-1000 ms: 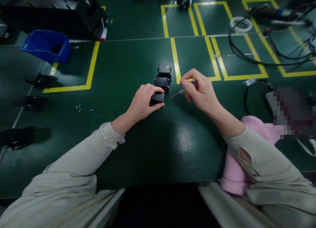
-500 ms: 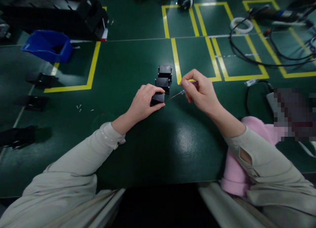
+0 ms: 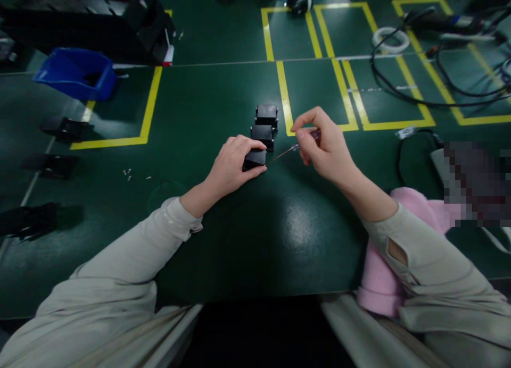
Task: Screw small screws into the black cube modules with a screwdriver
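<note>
My left hand (image 3: 233, 163) grips a small black block-shaped part (image 3: 255, 158) on the green table, thumb on the near side and fingers over the far side. In my right hand (image 3: 321, 144) is a screwdriver (image 3: 294, 147), its handle between thumb and fingers. The thin shaft slants down to the left, and its tip meets the right end of the held part near my left thumb. Just beyond stand two similar black parts, a nearer one (image 3: 262, 135) and a farther one (image 3: 266, 114), with small shiny screws at their ends.
Several loose screws (image 3: 128, 174) lie left of my left hand. Farther left are a blue bin (image 3: 75, 73) and more black parts (image 3: 56, 166). A pink cloth item (image 3: 385, 272) lies by my right forearm. Cables (image 3: 399, 94) and a white tape ring (image 3: 390, 41) lie at the far right.
The fingers of my right hand have shifted slightly on the screwdriver handle, the index finger lifting a little. My left hand and the black parts stay in place.
</note>
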Available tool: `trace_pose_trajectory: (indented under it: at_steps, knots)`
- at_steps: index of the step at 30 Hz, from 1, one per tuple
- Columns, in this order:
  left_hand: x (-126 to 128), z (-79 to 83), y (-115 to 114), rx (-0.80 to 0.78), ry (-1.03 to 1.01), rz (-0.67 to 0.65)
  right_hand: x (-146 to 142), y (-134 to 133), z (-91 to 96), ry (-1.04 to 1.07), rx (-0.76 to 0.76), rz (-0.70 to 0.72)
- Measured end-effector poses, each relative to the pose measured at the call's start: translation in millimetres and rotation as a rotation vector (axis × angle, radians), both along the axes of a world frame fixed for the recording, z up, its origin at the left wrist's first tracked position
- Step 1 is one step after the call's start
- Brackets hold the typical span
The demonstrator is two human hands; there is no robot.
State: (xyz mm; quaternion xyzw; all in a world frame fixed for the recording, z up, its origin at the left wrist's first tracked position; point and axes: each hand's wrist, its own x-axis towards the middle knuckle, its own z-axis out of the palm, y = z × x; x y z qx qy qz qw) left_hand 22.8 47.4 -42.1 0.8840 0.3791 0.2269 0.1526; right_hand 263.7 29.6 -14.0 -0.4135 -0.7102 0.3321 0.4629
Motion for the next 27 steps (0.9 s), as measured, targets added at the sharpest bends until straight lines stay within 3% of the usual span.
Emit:
trace_pose_trajectory:
  at_steps: [27]
  knots:
    - [0.2, -0.1, 0.8, -0.001, 0.008, 0.000, 0.9, 0.8, -1.9, 0.004, 0.000, -0.022]
